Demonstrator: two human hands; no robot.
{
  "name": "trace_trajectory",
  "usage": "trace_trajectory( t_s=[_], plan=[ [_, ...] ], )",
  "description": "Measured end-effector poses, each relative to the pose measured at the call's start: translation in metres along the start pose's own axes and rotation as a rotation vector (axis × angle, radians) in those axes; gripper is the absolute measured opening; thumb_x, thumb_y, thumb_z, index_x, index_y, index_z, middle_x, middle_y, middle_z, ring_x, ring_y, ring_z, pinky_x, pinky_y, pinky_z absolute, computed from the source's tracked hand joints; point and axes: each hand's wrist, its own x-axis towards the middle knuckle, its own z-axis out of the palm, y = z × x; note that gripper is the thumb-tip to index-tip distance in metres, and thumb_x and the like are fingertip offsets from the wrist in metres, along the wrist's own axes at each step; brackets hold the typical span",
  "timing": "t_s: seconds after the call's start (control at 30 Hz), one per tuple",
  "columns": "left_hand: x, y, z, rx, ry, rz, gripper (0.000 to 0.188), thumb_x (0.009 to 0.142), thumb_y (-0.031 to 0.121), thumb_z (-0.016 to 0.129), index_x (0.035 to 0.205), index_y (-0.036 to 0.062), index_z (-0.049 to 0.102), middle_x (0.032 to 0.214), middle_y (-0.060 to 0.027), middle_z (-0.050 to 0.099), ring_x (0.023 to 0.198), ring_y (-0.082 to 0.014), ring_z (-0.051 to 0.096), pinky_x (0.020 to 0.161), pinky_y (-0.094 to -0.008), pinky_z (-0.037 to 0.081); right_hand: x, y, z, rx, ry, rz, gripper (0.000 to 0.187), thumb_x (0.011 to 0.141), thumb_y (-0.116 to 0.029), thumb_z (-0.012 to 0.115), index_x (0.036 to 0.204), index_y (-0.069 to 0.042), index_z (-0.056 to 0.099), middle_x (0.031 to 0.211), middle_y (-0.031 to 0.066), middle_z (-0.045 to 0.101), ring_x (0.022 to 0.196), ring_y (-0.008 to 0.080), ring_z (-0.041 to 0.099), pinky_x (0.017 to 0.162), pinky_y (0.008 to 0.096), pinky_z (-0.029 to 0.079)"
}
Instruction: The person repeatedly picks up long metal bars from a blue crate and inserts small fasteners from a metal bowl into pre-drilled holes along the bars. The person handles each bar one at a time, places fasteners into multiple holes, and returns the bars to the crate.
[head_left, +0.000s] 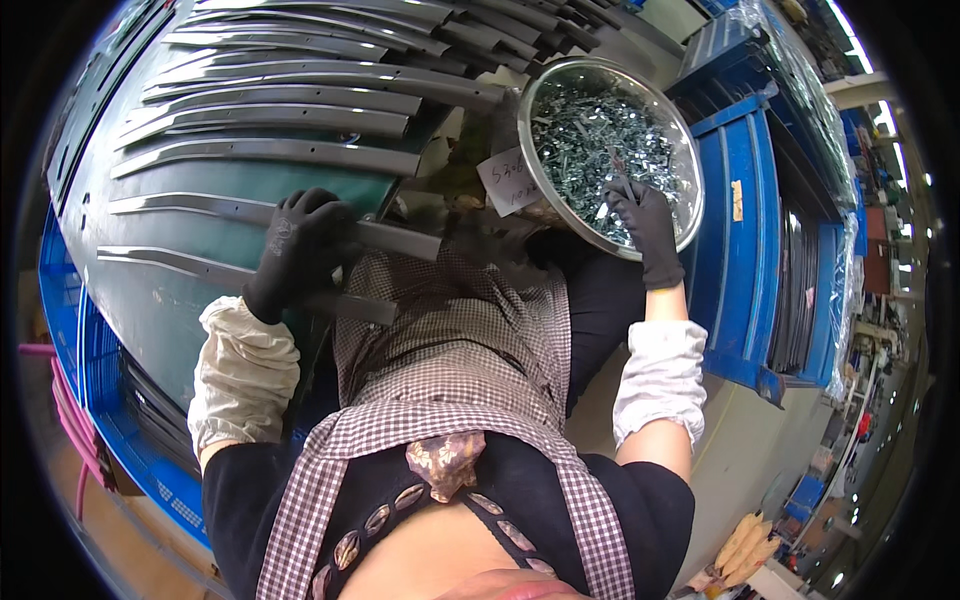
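Note:
My left hand [305, 240], in a dark glove, is closed over a long dark grey strip [400, 240]. Its fingers curl across the strip, and their tips are partly hidden. A second strip [170, 260] lies just nearer to me, passing beneath the hand. At the right, my right hand [645, 225], also gloved, reaches over a round bowl [690, 235] full of small shiny metal clips [590, 140]. Its fingers are pinched together. Something thin with a reddish part sticks out beyond them, too small to name.
More long strips [270, 155] lie in rows across the green-topped table [200, 330]. A handwritten paper [508, 182] leans beside the bowl. Blue metal bins [735, 240] stand at the right, one with dark strips inside. A blue crate [130, 400] sits below the table's left edge.

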Motion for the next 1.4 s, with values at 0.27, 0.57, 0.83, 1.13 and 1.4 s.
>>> trace_trajectory(
  t_s=[0.27, 0.57, 0.83, 1.13, 1.4],
  plan=[
    [0.004, 0.108, -0.002, -0.563, -0.166, 0.071, 0.051, 0.080, 0.025, 0.080, 0.125, 0.0056, 0.065, 0.094, -0.0160, 0.063, 0.081, -0.0336, 0.063, 0.070, -0.0414, 0.052, -0.109, -0.049, 0.140, 0.471, -0.800, -0.001, 0.015, 0.089, 0.006, 0.064, 0.102, 0.005, 0.071, 0.088, 0.0072, 0.071, 0.078, 0.0116, 0.066, 0.072, 0.0257, 0.054],
    [-0.011, 0.088, 0.017, -0.292, 0.075, 0.318, 0.043, 0.071, 0.011, 0.075, 0.114, 0.0087, 0.070, 0.075, -0.0025, 0.055, 0.064, -0.0174, 0.058, 0.052, -0.0319, 0.046, -0.133, -0.054, 0.153, 0.789, -0.947, 0.280, 0.042, 0.092, -0.011, 0.070, 0.131, 0.002, 0.059, 0.087, 0.0003, 0.065, 0.076, 0.0066, 0.058, 0.070, 0.0211, 0.048],
    [-0.008, 0.091, 0.018, 0.031, 0.122, 0.402, 0.046, 0.069, 0.012, 0.072, 0.114, 0.0086, 0.069, 0.079, 0.0001, 0.055, 0.062, -0.0148, 0.056, 0.052, -0.0312, 0.046, -0.135, -0.058, 0.154, 0.565, -0.760, 0.247, 0.033, 0.091, -0.009, 0.072, 0.121, 0.004, 0.065, 0.104, 0.0043, 0.068, 0.092, 0.0097, 0.061, 0.084, 0.0269, 0.050],
    [-0.003, 0.089, 0.024, 0.033, 0.132, 0.403, 0.048, 0.072, 0.012, 0.072, 0.119, 0.0075, 0.067, 0.080, -0.0017, 0.055, 0.062, -0.0162, 0.055, 0.053, -0.0318, 0.046, -0.131, -0.052, 0.155, 0.535, -0.697, 0.190, 0.036, 0.091, -0.008, 0.073, 0.124, 0.004, 0.062, 0.104, 0.0044, 0.068, 0.092, 0.0080, 0.062, 0.079, 0.0242, 0.052],
    [0.022, 0.032, -0.002, 0.108, 0.054, 0.099, 0.067, 0.070, 0.029, 0.084, 0.132, 0.0178, 0.061, 0.108, -0.0087, 0.065, 0.097, -0.0304, 0.063, 0.085, -0.0446, 0.050, -0.100, -0.037, 0.146, -0.208, -0.273, -0.507, 0.045, 0.085, -0.012, 0.075, 0.126, 0.000, 0.061, 0.115, 0.0189, 0.068, 0.098, 0.0316, 0.070, 0.080, 0.0379, 0.057]
  ],
)
